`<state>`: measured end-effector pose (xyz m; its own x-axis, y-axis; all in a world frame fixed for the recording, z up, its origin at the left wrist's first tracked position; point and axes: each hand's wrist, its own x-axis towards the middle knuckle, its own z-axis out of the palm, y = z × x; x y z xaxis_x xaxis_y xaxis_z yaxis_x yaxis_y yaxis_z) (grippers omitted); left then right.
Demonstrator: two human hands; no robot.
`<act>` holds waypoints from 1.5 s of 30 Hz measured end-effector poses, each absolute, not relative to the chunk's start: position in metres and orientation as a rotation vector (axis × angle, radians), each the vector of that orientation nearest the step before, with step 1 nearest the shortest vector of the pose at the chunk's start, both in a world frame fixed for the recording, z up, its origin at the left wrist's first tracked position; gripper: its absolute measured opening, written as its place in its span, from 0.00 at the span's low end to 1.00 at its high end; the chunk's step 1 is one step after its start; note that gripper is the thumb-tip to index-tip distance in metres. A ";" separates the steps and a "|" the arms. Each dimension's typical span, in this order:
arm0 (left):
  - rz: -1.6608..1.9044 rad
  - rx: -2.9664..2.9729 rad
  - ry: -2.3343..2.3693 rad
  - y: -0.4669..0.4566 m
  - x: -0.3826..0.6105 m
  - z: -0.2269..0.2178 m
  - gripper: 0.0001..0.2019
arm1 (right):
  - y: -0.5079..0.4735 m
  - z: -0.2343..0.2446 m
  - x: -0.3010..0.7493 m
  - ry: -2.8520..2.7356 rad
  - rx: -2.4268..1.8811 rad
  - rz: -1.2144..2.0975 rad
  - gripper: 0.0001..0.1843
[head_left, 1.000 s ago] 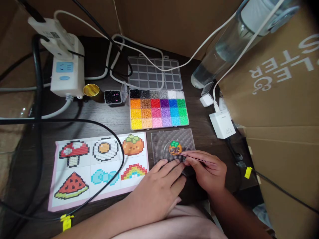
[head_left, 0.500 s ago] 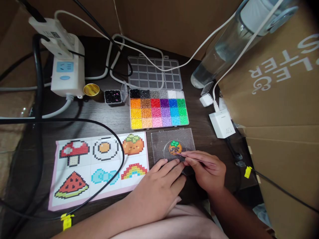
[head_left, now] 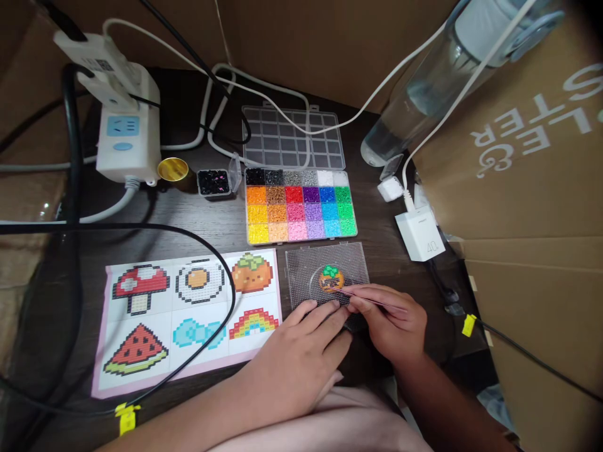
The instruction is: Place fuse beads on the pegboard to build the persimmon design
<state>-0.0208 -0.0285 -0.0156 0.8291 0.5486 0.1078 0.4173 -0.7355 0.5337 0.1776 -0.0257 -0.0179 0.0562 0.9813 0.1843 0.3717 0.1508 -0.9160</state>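
My left hand [head_left: 296, 358] lies flat with its fingers stretched out, fingertips pressing the near edge of a clear pegboard [head_left: 301, 267]. My right hand [head_left: 391, 323] is closed in a pinch on thin tweezers [head_left: 365, 297], whose tip reaches the orange and green bead design [head_left: 331, 279] on the pegboard. A pattern sheet [head_left: 188, 314] with mushroom, egg, persimmon, watermelon, bow and rainbow pictures lies to the left. Behind the pegboard stands an open bead box [head_left: 300, 205] with many colours.
A small tub of black beads [head_left: 213, 182] and a gold cap [head_left: 172, 169] sit by a white power strip [head_left: 123, 119]. A black cable [head_left: 141, 229] crosses the sheet. A clear bottle [head_left: 424, 88], white chargers [head_left: 419, 233] and a cardboard box [head_left: 532, 207] stand right.
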 end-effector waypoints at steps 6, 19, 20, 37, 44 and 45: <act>0.356 2.502 0.714 -0.028 -0.020 -0.017 0.24 | -0.025 -0.015 0.176 -1.467 -1.386 0.823 0.14; 0.332 2.473 0.731 -0.028 -0.023 -0.010 0.22 | -0.019 -0.022 0.183 -0.880 -1.250 1.030 0.06; 0.323 2.478 0.732 -0.028 -0.023 -0.010 0.22 | -0.017 -0.021 0.183 -0.840 -1.231 1.032 0.05; 0.165 2.499 0.740 -0.029 -0.021 0.005 0.18 | 0.001 -0.021 0.203 -0.493 -1.022 1.362 0.11; 0.197 2.524 0.745 -0.028 -0.020 0.009 0.20 | 0.003 -0.019 0.195 -0.468 -1.003 1.391 0.10; 0.198 2.527 0.745 -0.028 -0.020 0.010 0.20 | 0.002 -0.019 0.193 -0.471 -1.006 1.388 0.10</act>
<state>-0.0199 -0.0284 0.0097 0.8403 0.5421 -0.0005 0.4703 -0.7285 0.4980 0.1935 0.0023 -0.0186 0.1805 0.9448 -0.2734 -0.5836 -0.1209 -0.8030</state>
